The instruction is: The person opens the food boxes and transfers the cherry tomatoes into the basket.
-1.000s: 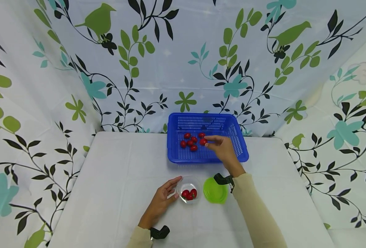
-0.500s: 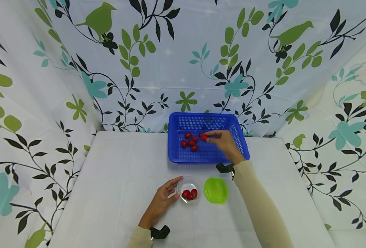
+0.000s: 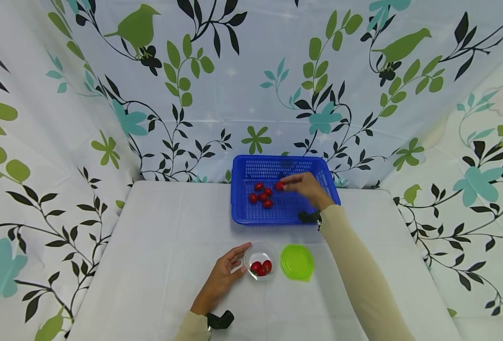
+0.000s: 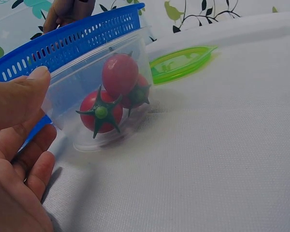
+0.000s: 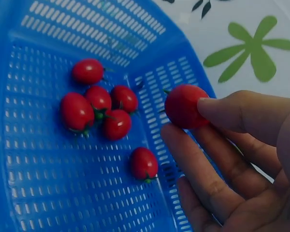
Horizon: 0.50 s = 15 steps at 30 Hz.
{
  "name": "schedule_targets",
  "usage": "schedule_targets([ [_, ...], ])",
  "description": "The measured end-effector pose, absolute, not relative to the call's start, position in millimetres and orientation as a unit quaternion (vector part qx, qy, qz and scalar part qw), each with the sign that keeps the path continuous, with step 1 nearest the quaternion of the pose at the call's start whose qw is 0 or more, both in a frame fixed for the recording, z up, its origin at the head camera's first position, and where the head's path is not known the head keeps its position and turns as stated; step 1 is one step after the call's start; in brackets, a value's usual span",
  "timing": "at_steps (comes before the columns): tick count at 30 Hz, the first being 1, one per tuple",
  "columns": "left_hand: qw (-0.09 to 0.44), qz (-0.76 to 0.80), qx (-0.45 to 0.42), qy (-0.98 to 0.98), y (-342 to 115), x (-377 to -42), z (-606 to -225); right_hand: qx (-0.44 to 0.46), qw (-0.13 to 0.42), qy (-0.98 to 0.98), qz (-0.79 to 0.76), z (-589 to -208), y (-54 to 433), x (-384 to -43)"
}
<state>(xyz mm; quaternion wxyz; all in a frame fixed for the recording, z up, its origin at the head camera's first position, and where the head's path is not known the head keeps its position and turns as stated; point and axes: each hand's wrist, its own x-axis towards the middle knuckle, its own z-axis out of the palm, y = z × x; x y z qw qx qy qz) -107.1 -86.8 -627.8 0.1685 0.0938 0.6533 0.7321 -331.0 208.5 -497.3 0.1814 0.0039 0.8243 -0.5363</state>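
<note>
My right hand (image 3: 304, 185) pinches a cherry tomato (image 5: 186, 106) between thumb and fingers, over the right part of the blue plastic basket (image 3: 255, 220). Several other cherry tomatoes (image 5: 117, 124) lie in the basket, most of them clustered; one sits apart in the right wrist view. My left hand (image 3: 222, 273) holds the left side of a small clear plastic container (image 3: 271, 251), thumb on the near side and fingers reaching to the far side. Inside the container are 3 cherry tomatoes (image 4: 100, 112) with green stems; it stands upright on the table.
A green lid (image 3: 297, 262) lies right of the container on the white table (image 3: 170, 227). The basket stands at the table's back edge, against a patterned curtain (image 3: 217, 94) that also hangs at both sides.
My right hand has moved slightly up and left in the basket with the tomato between its fingers. The left hand and the container have stayed in place.
</note>
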Motion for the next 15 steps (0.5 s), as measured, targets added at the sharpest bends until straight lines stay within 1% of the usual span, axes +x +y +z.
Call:
schedule_targets([
  [8, 0.166, 0.733, 0.099, 0.652, -87.6, -106.7, -627.7, 0.001, 0.22, 0.805, -0.55, -506.6, 211.2, -350.0],
  [15, 0.161, 0.733, 0.106, 0.652, -87.7, -106.7, -629.8, 0.005, 0.247, 0.803, -0.543, -514.2, 211.8, -360.3],
])
